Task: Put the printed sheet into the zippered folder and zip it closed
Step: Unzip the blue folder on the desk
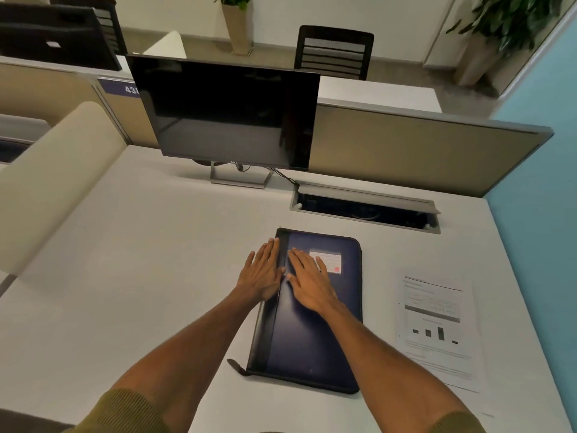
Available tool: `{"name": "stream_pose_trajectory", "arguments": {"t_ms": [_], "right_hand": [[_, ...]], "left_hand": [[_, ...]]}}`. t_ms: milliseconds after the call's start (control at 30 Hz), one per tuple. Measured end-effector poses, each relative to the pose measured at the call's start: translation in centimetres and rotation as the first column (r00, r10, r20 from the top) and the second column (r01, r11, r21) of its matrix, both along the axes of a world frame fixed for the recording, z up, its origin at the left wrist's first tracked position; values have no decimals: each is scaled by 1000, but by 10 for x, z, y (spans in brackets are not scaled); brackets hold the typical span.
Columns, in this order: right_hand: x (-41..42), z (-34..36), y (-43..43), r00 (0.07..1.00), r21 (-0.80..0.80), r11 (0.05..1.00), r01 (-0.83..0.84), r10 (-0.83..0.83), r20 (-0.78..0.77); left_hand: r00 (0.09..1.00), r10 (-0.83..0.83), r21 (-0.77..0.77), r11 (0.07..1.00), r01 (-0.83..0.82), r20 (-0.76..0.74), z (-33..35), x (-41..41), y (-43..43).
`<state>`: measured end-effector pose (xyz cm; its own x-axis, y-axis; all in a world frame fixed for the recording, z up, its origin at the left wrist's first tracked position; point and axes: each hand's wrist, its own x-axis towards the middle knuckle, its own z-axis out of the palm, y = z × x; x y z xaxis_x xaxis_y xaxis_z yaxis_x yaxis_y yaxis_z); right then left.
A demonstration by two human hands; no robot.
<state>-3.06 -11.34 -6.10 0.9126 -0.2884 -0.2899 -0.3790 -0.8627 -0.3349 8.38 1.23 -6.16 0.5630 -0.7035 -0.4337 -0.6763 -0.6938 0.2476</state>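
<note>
Folder (306, 345) looks smooth, navy, rectangular, round-cornered.

This is an open-plan office. The white counter (140, 245) carries a dark flat monitor (228, 114) on a metal foot, and behind it stands a low beige partition panel (406, 145) that separates it from the next counter (374, 92). A blue label (120, 86) with a number is fixed on the partition at the left. In the counter there is a cable box (365, 209) with its lid raised. A black office chair (335, 53) stands at the next counter, and the back of a second monitor (53, 39) shows at the far left. Potted plants (237, 23) stand along the wall. A zippered folder (312, 339) and a printed sheet (437, 329) with a bar chart lie on the counter.
</note>
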Motion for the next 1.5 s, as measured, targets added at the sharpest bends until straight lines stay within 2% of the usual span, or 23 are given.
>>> {"name": "stream_pose_trajectory", "arguments": {"t_ms": [100,200,500,667,767,967,1100,1233,1500], "right_hand": [[18,-1,-9,998,6,1000,5,-5,67],[39,1,-21,989,11,999,51,-52,139],[99,13,-55,986,87,989,117,-126,110],[123,11,-70,983,136,984,116,-133,123],[137,9,-78,995,133,989,59,-68,69],[166,8,-97,986,34,989,-146,148,-77],[172,5,-105,965,-40,966,-254,251,-71],[172,1,-109,960,-76,957,-280,277,-46],[168,3,-114,936,-129,928,-350,350,-21]], "left_hand": [[998,-9,-43,999,6,-56,-7,14,-3],[998,-36,-66,997,33,-48,-14,29,-6],[999,-23,-105,994,20,-31,-18,65,-25],[998,66,-134,989,-67,-10,-18,75,-44],[982,176,-171,968,-186,-75,-21,80,-54],[887,390,-255,857,-447,-247,-29,89,-68],[878,390,-243,856,-457,-278,-31,94,-74],[878,378,-259,853,-453,-293,-29,94,-76],[894,357,-190,891,-413,-270,-25,98,-80]]}}
